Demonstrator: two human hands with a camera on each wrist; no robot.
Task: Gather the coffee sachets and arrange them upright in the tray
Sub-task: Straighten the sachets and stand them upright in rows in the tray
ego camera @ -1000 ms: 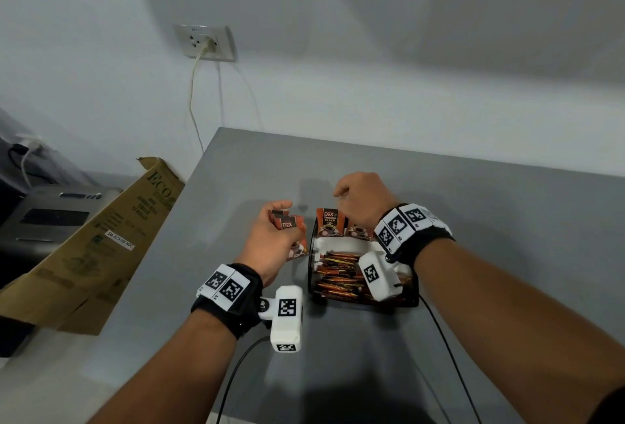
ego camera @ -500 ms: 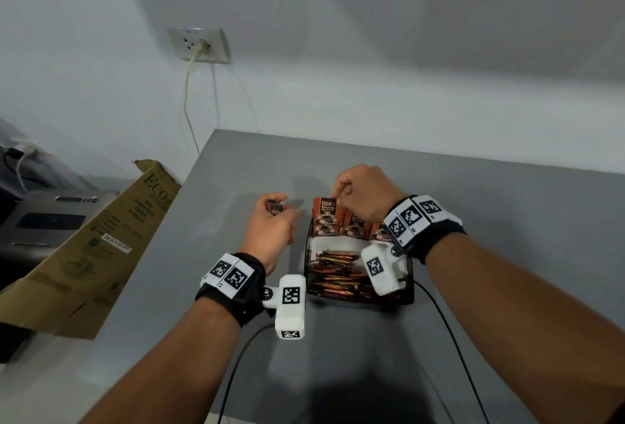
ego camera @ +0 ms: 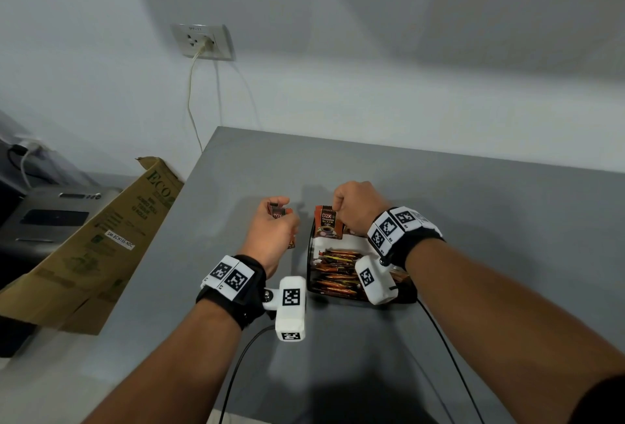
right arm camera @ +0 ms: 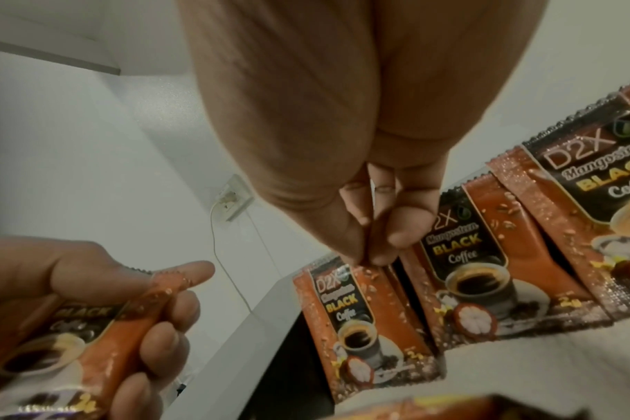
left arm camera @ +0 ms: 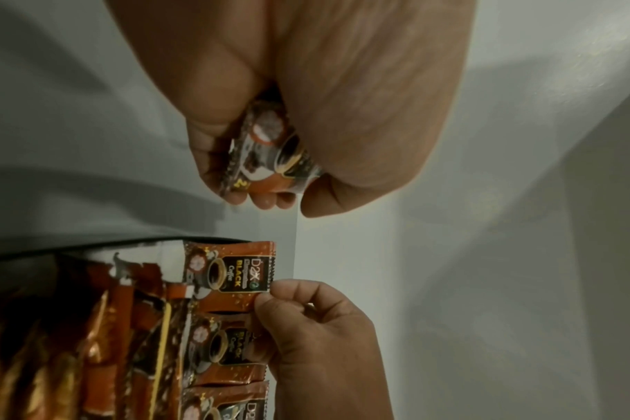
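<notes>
A black tray [ego camera: 310, 254] sits on the grey table, with long sachets lying in its front part and orange-black coffee sachets standing along its far wall. My right hand [ego camera: 351, 210] pinches the top corner of the leftmost upright sachet [ego camera: 327, 223] [right arm camera: 364, 318] [left arm camera: 230, 270] between thumb and forefinger. Two more sachets [right arm camera: 493, 284] stand to its right. My left hand [ego camera: 274, 230] hovers just left of the tray and grips a small bundle of the same sachets [ego camera: 279, 213] [left arm camera: 270, 153] [right arm camera: 76, 335].
A flattened cardboard box [ego camera: 91, 247] leans off the table's left edge beside a grey machine [ego camera: 44, 220]. A wall socket [ego camera: 203, 42] with a plugged cable is on the wall behind. Bare grey tabletop [ego camera: 490, 237] lies to the right and beyond the tray.
My right hand has shifted left along the tray's far wall and now pinches the leftmost upright sachet. My left hand has stayed beside the tray with its bundle.
</notes>
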